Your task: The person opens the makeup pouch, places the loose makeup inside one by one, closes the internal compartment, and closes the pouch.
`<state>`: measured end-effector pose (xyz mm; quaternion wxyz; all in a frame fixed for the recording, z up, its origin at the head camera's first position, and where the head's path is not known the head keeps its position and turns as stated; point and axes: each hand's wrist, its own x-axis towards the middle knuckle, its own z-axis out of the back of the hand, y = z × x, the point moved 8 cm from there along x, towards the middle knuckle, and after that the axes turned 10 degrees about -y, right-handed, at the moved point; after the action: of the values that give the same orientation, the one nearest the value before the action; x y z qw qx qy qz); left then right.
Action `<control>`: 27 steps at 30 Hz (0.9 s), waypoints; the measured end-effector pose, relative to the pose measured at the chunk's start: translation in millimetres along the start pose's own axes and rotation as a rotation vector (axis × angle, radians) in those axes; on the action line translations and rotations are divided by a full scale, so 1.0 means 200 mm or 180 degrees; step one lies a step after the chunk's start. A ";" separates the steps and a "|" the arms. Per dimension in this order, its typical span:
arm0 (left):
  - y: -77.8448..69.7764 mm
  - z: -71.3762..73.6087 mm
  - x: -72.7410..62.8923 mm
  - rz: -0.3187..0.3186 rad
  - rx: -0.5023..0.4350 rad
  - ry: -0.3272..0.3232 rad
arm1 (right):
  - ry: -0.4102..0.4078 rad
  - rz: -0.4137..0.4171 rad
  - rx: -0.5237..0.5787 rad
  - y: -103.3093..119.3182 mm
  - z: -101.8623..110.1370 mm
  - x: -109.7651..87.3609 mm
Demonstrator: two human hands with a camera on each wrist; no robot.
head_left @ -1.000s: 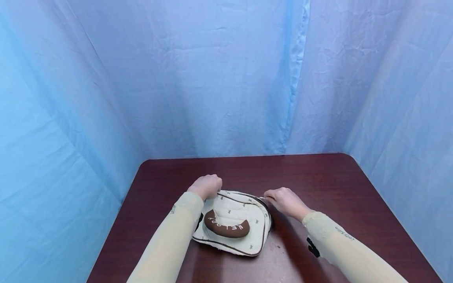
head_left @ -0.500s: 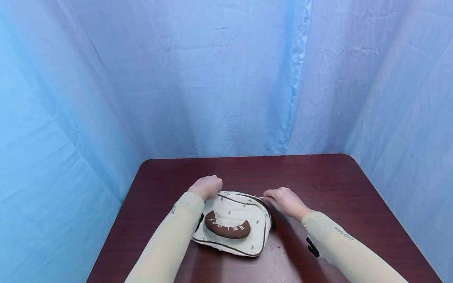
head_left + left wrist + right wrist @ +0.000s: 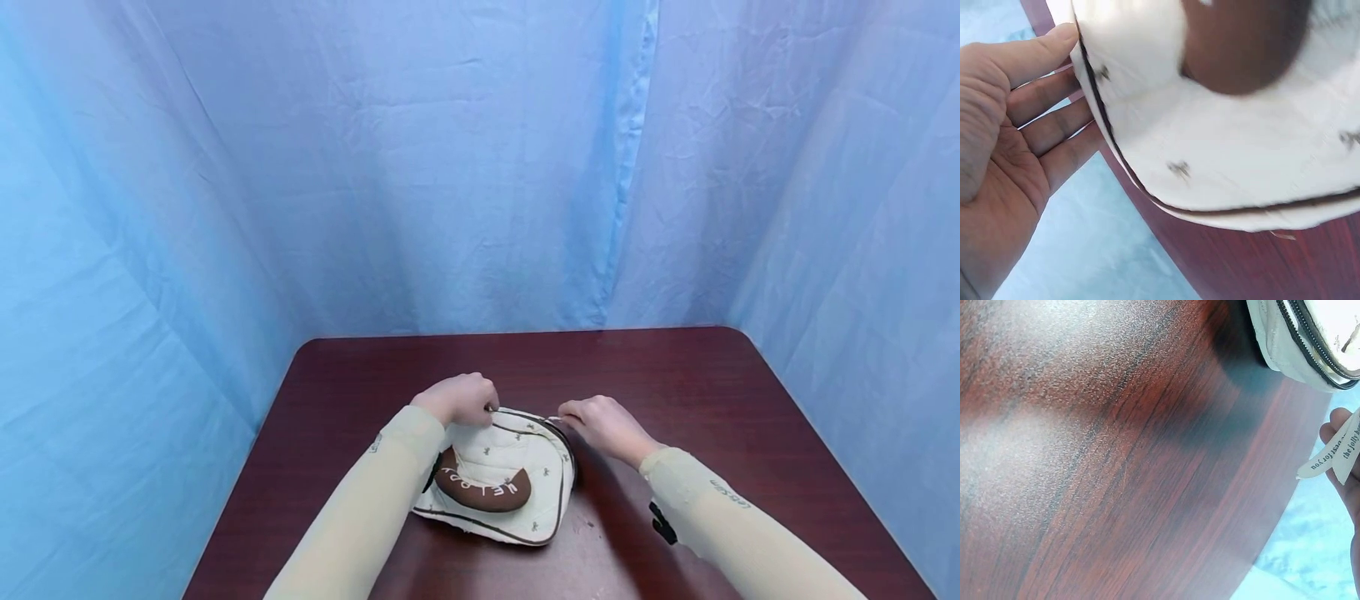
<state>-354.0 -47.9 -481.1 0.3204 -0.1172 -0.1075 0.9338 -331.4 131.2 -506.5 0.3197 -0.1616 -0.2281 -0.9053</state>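
A cream zip pouch (image 3: 540,492) with small dark bow prints and dark piping lies on the table in the head view. Its front bears a brown curved padded patch (image 3: 487,495) with white letters. My left hand (image 3: 459,400) pinches the pouch's far edge, thumb on top and fingers beneath, as the left wrist view shows. At the far right corner, my right hand (image 3: 606,427) holds a white printed ribbon (image 3: 1342,453) between its fingers. Beside that ribbon, the right wrist view shows the dark zip (image 3: 1311,339) along the pouch's side. My left forearm hides the pouch's left part.
The dark red wood-grain table (image 3: 675,375) has rounded far corners. Light blue curtains (image 3: 480,183) hang behind it and along both sides. Small dark specks lie on the table to the right of the pouch.
My left hand has slid right along the pouch's far edge, nearer the right hand. The right hand has hardly moved, and the pouch lies nearly as before.
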 end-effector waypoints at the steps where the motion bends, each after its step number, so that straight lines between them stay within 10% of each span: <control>1: -0.02 0.00 0.01 -0.0023 0.0003 -0.0001 | 0.0002 0.0001 -0.0002 0.00 0.00 0.00; 12: -0.14 -0.06 0.07 -0.0264 0.0612 -0.0100 | 0.0017 0.0011 0.0012 0.00 0.00 0.00; 27: -0.06 -0.06 0.06 -0.0174 0.0528 -0.0185 | -0.0057 0.0194 -0.0084 0.01 0.01 -0.02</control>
<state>-352.5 -30.6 -491.5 0.3512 -0.0601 -0.0423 0.9334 -327.7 133.0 -506.7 0.3429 -0.1809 -0.2139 -0.8966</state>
